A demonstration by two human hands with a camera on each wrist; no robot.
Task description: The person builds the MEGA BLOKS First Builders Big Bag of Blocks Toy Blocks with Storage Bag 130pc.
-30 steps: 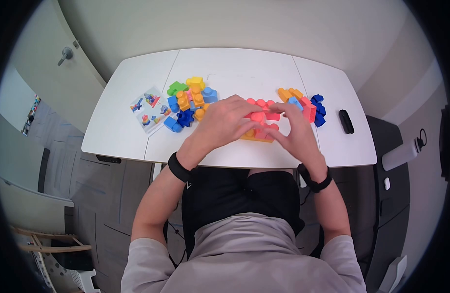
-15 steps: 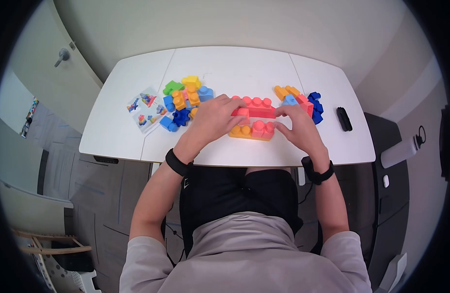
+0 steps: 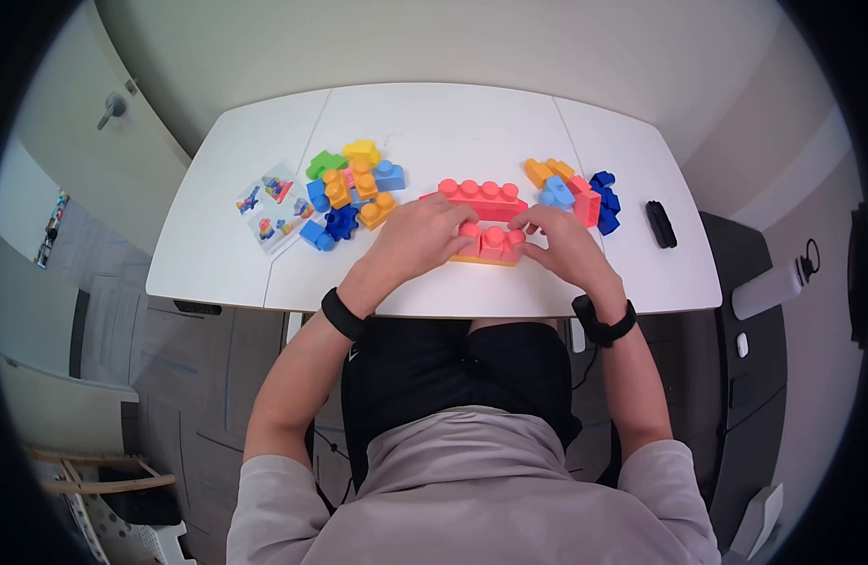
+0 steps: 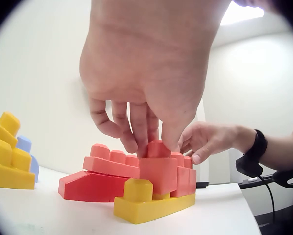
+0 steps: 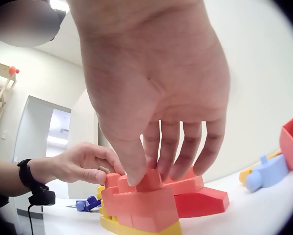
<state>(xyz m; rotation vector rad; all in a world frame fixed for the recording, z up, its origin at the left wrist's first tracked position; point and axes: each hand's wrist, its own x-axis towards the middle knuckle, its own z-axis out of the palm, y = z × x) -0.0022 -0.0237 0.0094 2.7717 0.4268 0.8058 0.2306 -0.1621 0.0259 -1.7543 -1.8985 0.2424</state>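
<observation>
At the table's middle, my left hand (image 3: 410, 235) pinches a small pink block (image 4: 157, 171) by its stud, thumb on one side and fingers on the other. That block sits on a long yellow block (image 4: 156, 208), beside other pink blocks (image 3: 495, 245); one yellow stud shows at the end. My right hand (image 3: 570, 247) pinches the top of the pink block (image 5: 149, 208) at the opposite end. Just behind, a long pink block (image 3: 486, 209) lies on a red piece with sloped ends (image 4: 95, 187).
Several yellow, green, orange and blue blocks (image 3: 361, 151) are at the left, beside a picture sheet (image 3: 269, 212). Orange, light blue, red and dark blue blocks (image 3: 605, 202) stand at the right, near a black case (image 3: 660, 224). A bottle (image 3: 771, 292) is beyond the table's right edge.
The small pink block in my left hand has come down toward me onto the yellow block. My right hand has moved in from the right side onto the end pink block.
</observation>
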